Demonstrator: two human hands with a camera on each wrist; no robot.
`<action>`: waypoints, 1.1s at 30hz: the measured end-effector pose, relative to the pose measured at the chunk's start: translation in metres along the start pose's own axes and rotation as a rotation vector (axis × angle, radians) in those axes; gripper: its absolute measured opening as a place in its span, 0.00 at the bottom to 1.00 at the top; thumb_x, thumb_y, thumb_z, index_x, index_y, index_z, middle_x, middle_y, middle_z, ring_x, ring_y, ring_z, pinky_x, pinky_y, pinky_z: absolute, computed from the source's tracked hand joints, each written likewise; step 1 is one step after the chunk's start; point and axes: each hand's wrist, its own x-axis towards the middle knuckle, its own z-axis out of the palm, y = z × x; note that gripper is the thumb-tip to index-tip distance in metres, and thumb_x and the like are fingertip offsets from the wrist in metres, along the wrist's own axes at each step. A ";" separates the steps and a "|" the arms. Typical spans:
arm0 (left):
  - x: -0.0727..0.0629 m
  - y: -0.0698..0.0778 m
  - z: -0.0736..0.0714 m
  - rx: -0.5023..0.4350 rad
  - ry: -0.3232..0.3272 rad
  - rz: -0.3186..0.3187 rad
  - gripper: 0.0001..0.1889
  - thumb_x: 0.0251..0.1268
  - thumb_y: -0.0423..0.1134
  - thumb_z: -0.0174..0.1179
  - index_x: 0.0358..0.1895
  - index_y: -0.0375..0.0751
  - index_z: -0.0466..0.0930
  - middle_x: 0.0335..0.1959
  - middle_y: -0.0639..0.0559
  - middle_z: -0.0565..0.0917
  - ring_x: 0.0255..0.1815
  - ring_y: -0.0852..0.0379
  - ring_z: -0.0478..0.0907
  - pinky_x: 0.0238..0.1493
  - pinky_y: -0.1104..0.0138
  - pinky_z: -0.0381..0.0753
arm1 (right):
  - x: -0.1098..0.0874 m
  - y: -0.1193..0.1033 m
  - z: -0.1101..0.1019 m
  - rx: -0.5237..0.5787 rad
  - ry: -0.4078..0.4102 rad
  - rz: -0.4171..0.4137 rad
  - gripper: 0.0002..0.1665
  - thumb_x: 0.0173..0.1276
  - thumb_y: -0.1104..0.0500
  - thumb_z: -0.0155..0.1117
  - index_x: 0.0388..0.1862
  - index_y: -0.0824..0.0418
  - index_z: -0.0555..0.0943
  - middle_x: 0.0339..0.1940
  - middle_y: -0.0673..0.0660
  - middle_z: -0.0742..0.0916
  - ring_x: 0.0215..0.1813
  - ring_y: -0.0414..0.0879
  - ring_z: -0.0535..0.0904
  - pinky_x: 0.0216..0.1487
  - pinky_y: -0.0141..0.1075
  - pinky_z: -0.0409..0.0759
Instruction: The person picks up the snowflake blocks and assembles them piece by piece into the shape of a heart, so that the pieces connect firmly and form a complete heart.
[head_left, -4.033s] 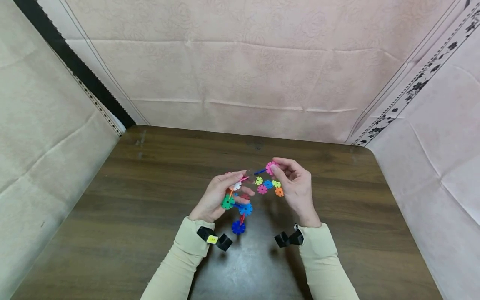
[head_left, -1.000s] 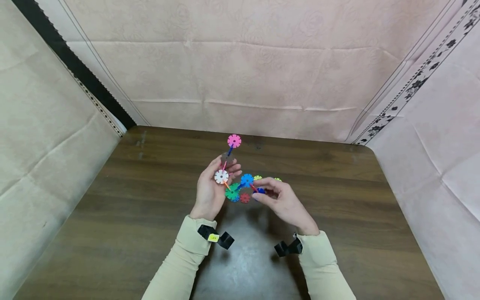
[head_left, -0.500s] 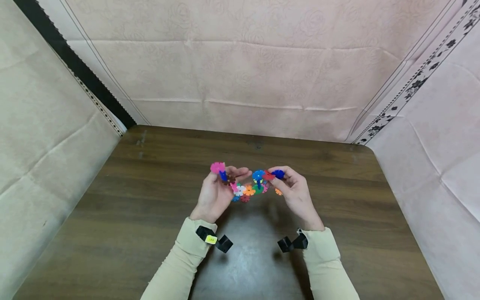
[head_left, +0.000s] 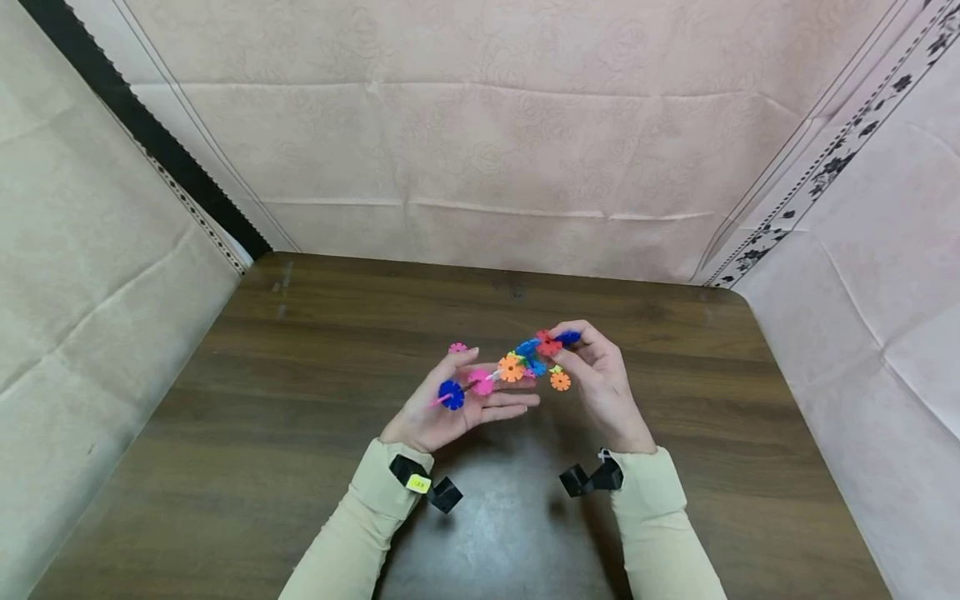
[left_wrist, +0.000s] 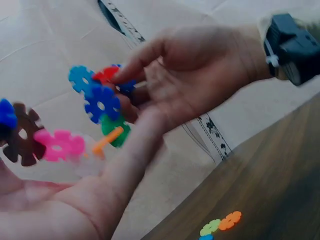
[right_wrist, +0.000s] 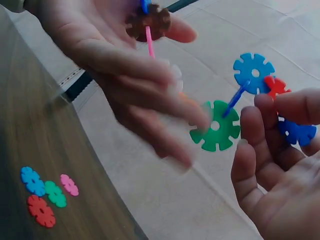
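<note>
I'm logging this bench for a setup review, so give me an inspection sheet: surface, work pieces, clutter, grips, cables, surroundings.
Surface: wood-grain table, with pale marks near its far left corner and glare toward the front.
Job's things: a linked chain of colored notched discs held above the table; small discs lie flat on the table beyond it.
Clutter: nothing seen.
Grips: right grip pinches the chain near its red disc; left grip is palm up, fingers extended, the chain crossing over it.
Cables: nothing seen.
Surroundings: pale cloth behind and on both sides; black stripe on the left.
</note>
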 end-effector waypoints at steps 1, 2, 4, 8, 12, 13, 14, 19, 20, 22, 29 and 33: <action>0.001 0.000 0.001 0.020 0.020 -0.007 0.34 0.78 0.53 0.38 0.70 0.23 0.53 0.71 0.25 0.58 0.66 0.34 0.68 0.67 0.50 0.64 | 0.001 0.000 0.000 -0.001 -0.010 -0.010 0.09 0.73 0.66 0.56 0.50 0.66 0.76 0.46 0.60 0.82 0.46 0.50 0.78 0.50 0.38 0.80; 0.001 0.000 0.001 0.044 0.052 -0.011 0.32 0.78 0.51 0.39 0.69 0.24 0.55 0.69 0.24 0.61 0.63 0.35 0.72 0.65 0.51 0.67 | 0.001 0.000 -0.001 -0.009 -0.017 -0.020 0.09 0.72 0.67 0.56 0.49 0.66 0.76 0.47 0.60 0.82 0.46 0.50 0.78 0.50 0.39 0.81; 0.003 0.000 0.001 0.069 0.133 -0.002 0.29 0.78 0.49 0.43 0.66 0.26 0.60 0.65 0.25 0.68 0.58 0.39 0.77 0.61 0.54 0.72 | 0.002 0.000 0.000 -0.049 -0.026 -0.040 0.10 0.71 0.68 0.58 0.50 0.67 0.76 0.47 0.61 0.82 0.46 0.51 0.78 0.49 0.38 0.81; 0.006 -0.002 0.001 0.071 0.314 0.089 0.23 0.75 0.44 0.52 0.62 0.29 0.68 0.53 0.37 0.80 0.52 0.45 0.82 0.55 0.57 0.78 | 0.002 0.002 0.000 -0.159 -0.044 -0.058 0.21 0.69 0.71 0.58 0.61 0.66 0.74 0.52 0.62 0.81 0.50 0.52 0.79 0.50 0.36 0.80; 0.008 -0.003 0.000 0.077 0.445 0.204 0.21 0.70 0.42 0.59 0.61 0.33 0.73 0.46 0.42 0.83 0.46 0.51 0.83 0.54 0.58 0.79 | -0.001 0.003 0.002 -0.159 -0.085 0.000 0.31 0.70 0.71 0.56 0.71 0.60 0.67 0.57 0.65 0.79 0.53 0.53 0.80 0.49 0.35 0.81; 0.008 -0.003 0.000 0.085 0.461 0.224 0.21 0.69 0.42 0.60 0.61 0.33 0.74 0.45 0.42 0.83 0.46 0.51 0.83 0.55 0.58 0.78 | -0.001 0.003 0.002 -0.146 -0.094 0.021 0.31 0.70 0.69 0.57 0.71 0.59 0.67 0.59 0.66 0.79 0.54 0.54 0.80 0.50 0.36 0.81; 0.008 -0.002 0.000 0.097 0.471 0.238 0.21 0.69 0.42 0.60 0.60 0.34 0.74 0.45 0.43 0.83 0.45 0.52 0.82 0.56 0.57 0.78 | -0.002 0.004 0.003 -0.136 -0.098 0.040 0.30 0.71 0.67 0.58 0.71 0.58 0.67 0.60 0.67 0.78 0.55 0.54 0.80 0.52 0.38 0.81; 0.008 -0.001 0.001 0.118 0.463 0.280 0.18 0.69 0.42 0.60 0.56 0.35 0.78 0.44 0.44 0.84 0.47 0.51 0.81 0.61 0.52 0.73 | -0.002 0.008 0.009 -0.148 -0.059 0.088 0.26 0.71 0.59 0.62 0.67 0.57 0.72 0.59 0.65 0.79 0.56 0.53 0.80 0.56 0.42 0.79; 0.008 0.000 0.001 0.107 0.448 0.286 0.18 0.70 0.43 0.59 0.55 0.35 0.78 0.45 0.44 0.83 0.47 0.51 0.81 0.61 0.51 0.73 | -0.001 0.009 0.011 -0.157 -0.044 0.086 0.26 0.71 0.59 0.62 0.66 0.57 0.73 0.57 0.64 0.80 0.55 0.53 0.80 0.55 0.41 0.79; 0.007 0.000 0.002 0.060 0.417 0.292 0.20 0.71 0.46 0.57 0.55 0.34 0.77 0.45 0.44 0.82 0.48 0.50 0.80 0.61 0.50 0.73 | 0.001 0.012 0.012 -0.178 -0.019 0.071 0.25 0.71 0.60 0.62 0.66 0.58 0.73 0.53 0.63 0.81 0.52 0.52 0.81 0.53 0.39 0.80; 0.007 0.003 -0.006 -0.319 0.427 0.208 0.26 0.70 0.52 0.55 0.60 0.35 0.65 0.50 0.40 0.73 0.53 0.47 0.73 0.65 0.53 0.69 | 0.007 0.020 0.020 -0.198 -0.018 0.058 0.27 0.69 0.65 0.62 0.66 0.59 0.71 0.48 0.65 0.83 0.46 0.51 0.82 0.45 0.36 0.83; 0.006 0.004 -0.011 -0.421 0.479 0.142 0.20 0.72 0.44 0.54 0.58 0.35 0.67 0.48 0.41 0.72 0.52 0.49 0.71 0.66 0.54 0.67 | 0.008 0.020 0.023 -0.283 -0.053 0.110 0.27 0.70 0.61 0.62 0.68 0.53 0.72 0.47 0.61 0.81 0.42 0.60 0.79 0.39 0.34 0.82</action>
